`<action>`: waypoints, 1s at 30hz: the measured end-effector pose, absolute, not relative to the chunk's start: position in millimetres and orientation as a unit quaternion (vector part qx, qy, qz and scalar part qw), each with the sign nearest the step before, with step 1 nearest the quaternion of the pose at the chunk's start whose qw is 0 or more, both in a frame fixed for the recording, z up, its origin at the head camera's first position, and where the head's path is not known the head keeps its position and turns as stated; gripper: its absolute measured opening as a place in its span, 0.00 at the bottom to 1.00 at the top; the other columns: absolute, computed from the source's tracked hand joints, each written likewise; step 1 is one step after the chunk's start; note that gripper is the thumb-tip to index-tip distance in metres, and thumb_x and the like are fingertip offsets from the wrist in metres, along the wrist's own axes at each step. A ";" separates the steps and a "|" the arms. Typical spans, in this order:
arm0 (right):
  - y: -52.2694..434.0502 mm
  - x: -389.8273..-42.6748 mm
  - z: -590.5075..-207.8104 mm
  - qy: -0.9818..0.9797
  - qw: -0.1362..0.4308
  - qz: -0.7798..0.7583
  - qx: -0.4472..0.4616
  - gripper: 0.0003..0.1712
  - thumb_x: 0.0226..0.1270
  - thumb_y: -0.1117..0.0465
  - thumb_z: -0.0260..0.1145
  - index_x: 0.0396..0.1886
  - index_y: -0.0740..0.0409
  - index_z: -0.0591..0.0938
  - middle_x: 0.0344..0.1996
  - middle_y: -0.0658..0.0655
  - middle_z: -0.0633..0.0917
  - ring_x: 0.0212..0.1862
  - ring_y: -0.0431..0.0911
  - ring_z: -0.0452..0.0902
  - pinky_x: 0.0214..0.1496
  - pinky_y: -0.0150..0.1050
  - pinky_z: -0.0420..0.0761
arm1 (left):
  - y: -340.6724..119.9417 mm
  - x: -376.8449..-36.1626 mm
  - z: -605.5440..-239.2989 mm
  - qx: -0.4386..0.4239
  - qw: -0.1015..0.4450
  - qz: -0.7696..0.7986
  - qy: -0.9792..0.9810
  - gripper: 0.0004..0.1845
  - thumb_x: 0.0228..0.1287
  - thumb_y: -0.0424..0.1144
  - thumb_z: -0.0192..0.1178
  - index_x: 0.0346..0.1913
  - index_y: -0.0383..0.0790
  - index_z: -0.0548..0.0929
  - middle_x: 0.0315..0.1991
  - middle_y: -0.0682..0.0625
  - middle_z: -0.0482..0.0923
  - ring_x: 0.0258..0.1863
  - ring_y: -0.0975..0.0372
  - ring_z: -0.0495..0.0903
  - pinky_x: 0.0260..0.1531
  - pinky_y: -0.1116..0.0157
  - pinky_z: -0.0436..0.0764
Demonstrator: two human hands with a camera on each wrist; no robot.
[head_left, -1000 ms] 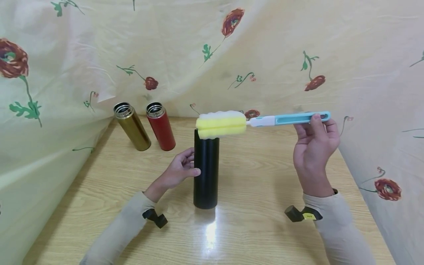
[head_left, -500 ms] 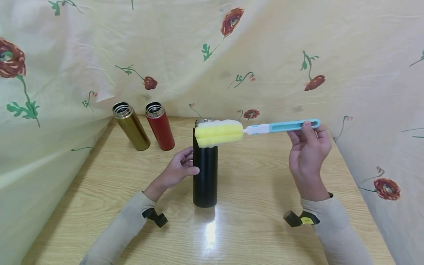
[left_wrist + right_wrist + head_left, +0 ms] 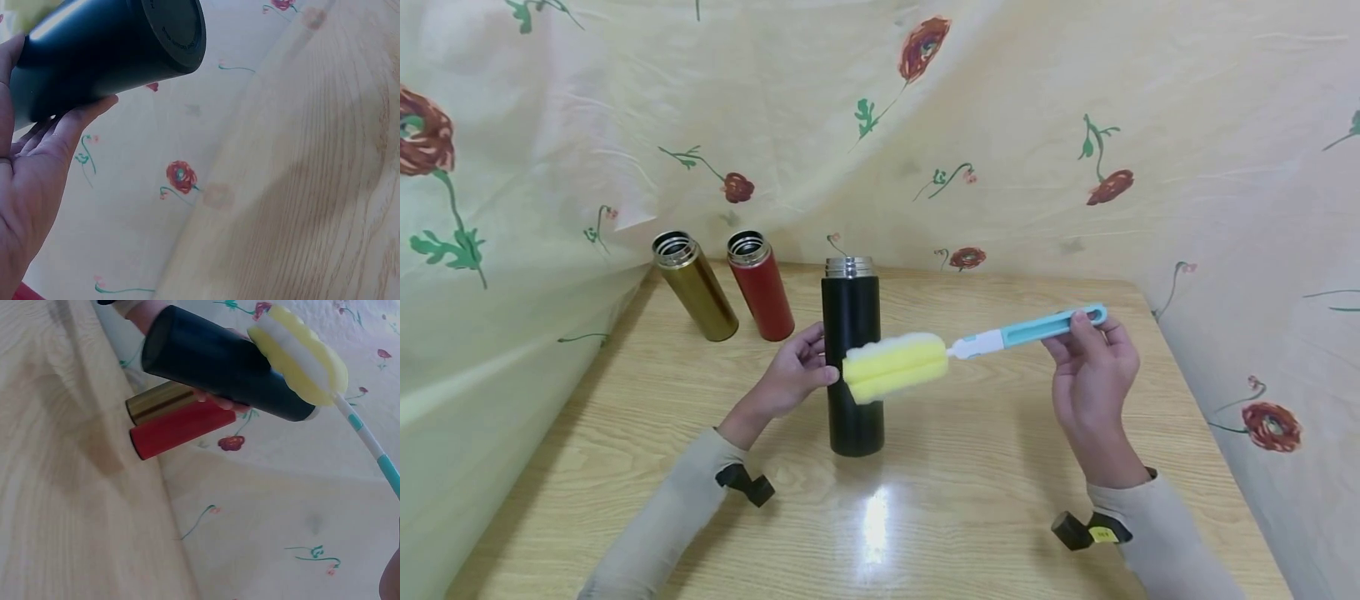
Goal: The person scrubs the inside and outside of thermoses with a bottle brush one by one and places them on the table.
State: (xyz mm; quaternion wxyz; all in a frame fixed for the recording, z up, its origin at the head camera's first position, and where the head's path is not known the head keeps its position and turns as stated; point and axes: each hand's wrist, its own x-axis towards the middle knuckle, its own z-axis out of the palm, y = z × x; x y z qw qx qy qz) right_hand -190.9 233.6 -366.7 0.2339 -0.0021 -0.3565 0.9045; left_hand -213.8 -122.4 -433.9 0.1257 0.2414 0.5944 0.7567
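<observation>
A tall black vacuum flask [image 3: 852,308], uncapped with its steel neck showing, is held upright off the table by my left hand [image 3: 792,372]. The thumb lies on the flask's near side and the fingers go behind it. Its round base shows in the left wrist view, above my left hand [image 3: 39,175]. My right hand [image 3: 1096,371] pinches the turquoise end of a bottle brush [image 3: 895,367] with a yellow and white sponge head. The brush lies nearly level, its head overlapping the flask's middle. In the right wrist view the sponge head of the brush [image 3: 300,356] overlaps the flask's upper part.
A gold flask [image 3: 702,292] and a red flask [image 3: 765,292], both uncapped, stand at the back left of the wooden table [image 3: 970,500]. A flowered cloth [image 3: 1022,92] hangs behind the table and along its sides.
The brush has come down from the flask's mouth to its middle, tilting slightly, and my right hand has lowered with it. The black flask has shifted a little left, uncovering its neck.
</observation>
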 end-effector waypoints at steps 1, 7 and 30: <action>234.2 -188.8 -368.6 -0.362 0.232 0.903 -0.005 0.06 0.70 0.75 0.64 0.37 0.74 0.74 0.30 0.63 0.82 0.29 0.50 0.87 0.39 0.41 0.88 | -123.0 -213.8 -433.5 0.241 0.123 0.758 0.594 0.33 0.67 0.30 0.64 0.72 0.28 0.65 0.56 0.49 0.81 0.48 0.58 0.86 0.54 0.61 0.84; 237.1 -176.8 -379.9 -0.396 0.215 0.892 -0.019 0.07 0.69 0.74 0.65 0.39 0.74 0.75 0.32 0.62 0.82 0.31 0.49 0.86 0.40 0.39 0.88 | -124.7 -216.1 -433.8 0.249 0.114 0.767 0.580 0.36 0.67 0.39 0.69 0.72 0.30 0.66 0.58 0.50 0.82 0.52 0.59 0.86 0.54 0.61 0.84; 237.0 -152.0 -396.2 -0.400 0.189 0.896 -0.025 0.02 0.72 0.75 0.61 0.40 0.73 0.76 0.33 0.61 0.84 0.34 0.48 0.88 0.45 0.40 0.87 | -121.5 -218.2 -429.3 0.232 0.124 0.797 0.544 0.32 0.65 0.36 0.69 0.69 0.36 0.70 0.57 0.50 0.83 0.52 0.58 0.87 0.51 0.59 0.85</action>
